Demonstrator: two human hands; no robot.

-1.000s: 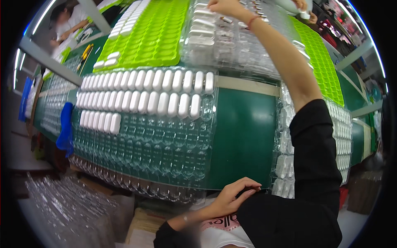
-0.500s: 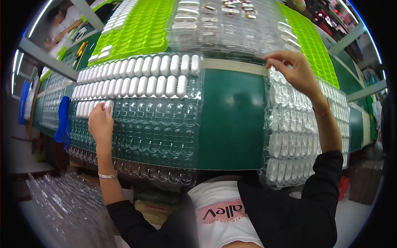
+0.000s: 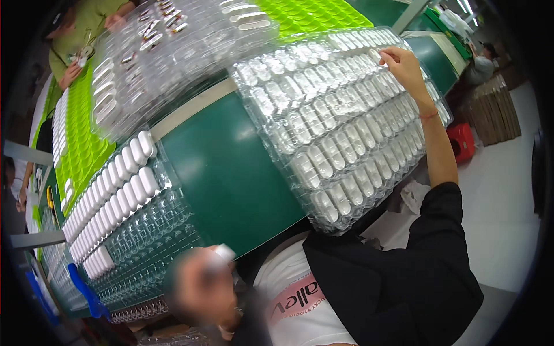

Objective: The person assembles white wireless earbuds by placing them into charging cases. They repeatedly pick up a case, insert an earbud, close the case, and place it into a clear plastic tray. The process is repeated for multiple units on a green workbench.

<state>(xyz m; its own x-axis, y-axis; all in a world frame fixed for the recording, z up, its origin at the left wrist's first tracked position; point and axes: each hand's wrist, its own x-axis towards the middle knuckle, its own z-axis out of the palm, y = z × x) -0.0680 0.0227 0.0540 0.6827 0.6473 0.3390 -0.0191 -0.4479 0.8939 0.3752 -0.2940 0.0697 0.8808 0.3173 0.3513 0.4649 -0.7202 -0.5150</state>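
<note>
My left hand (image 3: 202,285) is raised close, low in the picture, and heavily blurred. A smeared white case (image 3: 220,255) shows at its fingertips. My right hand (image 3: 405,68) reaches over the right clear plastic tray (image 3: 271,135), which carries rows of white oval cases. Its thumb and forefinger are pinched at the end of one white oval case (image 3: 374,56) in a far row. To the left, another clear blister tray (image 3: 153,242) has two long rows of white cases (image 3: 122,200) and a short third row, with vacant pockets nearer me.
Green bench top (image 3: 231,173) lies between the trays. Behind stands a stack of clear trays (image 3: 196,57) with small parts. Bright green trays (image 3: 317,17) flank it. A person's hand (image 3: 70,75) works at the far left. A red container (image 3: 461,141) sits on the right.
My view has swung to the right. My left hand has left the left tray and come up close to me with a white case. My right hand has moved onto a case in the right tray.
</note>
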